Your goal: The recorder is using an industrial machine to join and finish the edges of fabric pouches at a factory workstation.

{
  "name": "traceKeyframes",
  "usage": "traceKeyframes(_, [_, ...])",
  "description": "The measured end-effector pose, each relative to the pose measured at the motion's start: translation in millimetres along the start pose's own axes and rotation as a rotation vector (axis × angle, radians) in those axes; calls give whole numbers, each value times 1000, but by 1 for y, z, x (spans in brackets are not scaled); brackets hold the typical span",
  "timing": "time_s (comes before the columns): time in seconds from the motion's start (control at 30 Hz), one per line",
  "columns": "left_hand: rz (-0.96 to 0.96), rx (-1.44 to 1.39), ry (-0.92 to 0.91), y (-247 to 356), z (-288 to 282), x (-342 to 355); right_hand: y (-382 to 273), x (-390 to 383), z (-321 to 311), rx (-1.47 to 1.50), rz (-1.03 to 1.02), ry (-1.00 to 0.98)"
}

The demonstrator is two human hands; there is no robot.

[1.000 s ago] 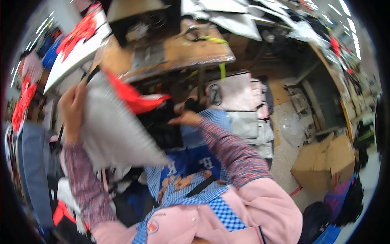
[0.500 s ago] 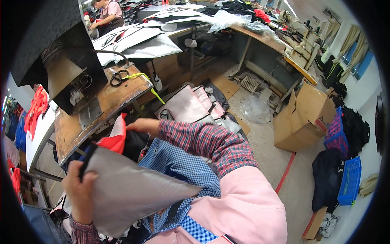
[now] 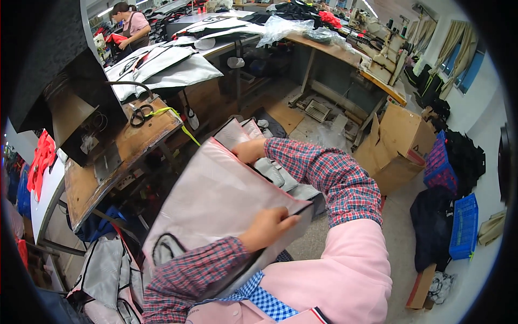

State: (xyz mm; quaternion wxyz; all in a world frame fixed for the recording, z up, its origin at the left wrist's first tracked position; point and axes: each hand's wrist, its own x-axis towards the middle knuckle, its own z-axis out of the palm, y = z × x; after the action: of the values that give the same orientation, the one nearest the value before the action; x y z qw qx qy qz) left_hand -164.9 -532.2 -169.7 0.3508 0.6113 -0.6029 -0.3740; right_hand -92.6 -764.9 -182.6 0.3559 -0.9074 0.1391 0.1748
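Head view, hands and what they hold
Left hand point(image 3: 270, 225): closed on the near edge of the grey fabric bag piece point(image 3: 221, 202), fingers curled over its dark-trimmed rim, plaid sleeve running down to the lower edge.
Right hand point(image 3: 249, 151): at the far upper corner of the same piece, seemingly pinching the red-piped edge, though the fingers are partly hidden behind the fabric, so the grip is not fully clear.
Grey fabric bag piece: held flat and tilted between both hands, above the lap and in front of the pink apron point(image 3: 345, 275); a black strap loop shows near its lower left corner.

Head view, surroundings
Stack of grey pieces point(image 3: 280, 173): lies just beyond the held piece, under the right forearm.
Wooden workbench point(image 3: 135, 146): to the left, with black scissors point(image 3: 141, 115) and a yellow-green ribbon point(image 3: 172, 116) on top.
Dark machine housing point(image 3: 81, 119): stands on the bench's left part.
Cardboard box point(image 3: 396, 143): on the floor to the right, open.
Blue crate point(image 3: 464, 227): at the far right, beside dark bundles.
Another person point(image 3: 132, 27): stands at a table far back, upper left.
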Motion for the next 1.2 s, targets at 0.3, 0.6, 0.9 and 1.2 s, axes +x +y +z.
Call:
traceKeyframes(0.3, [-102,120,-186,-26,30,12,-97,68,49,-413,-326,233])
traceKeyframes(0.6, [301,23,-173,-90,11,-32,-185,152,182,-361,-332,-282])
traceKeyframes(0.9, [-45,142,416,-68,-150,-162,-209,142,153,-318,-542,-16])
traceKeyframes(1.2, [-221,-223,1163,-163,-317,-239,-248,157,54,-304,-527,276])
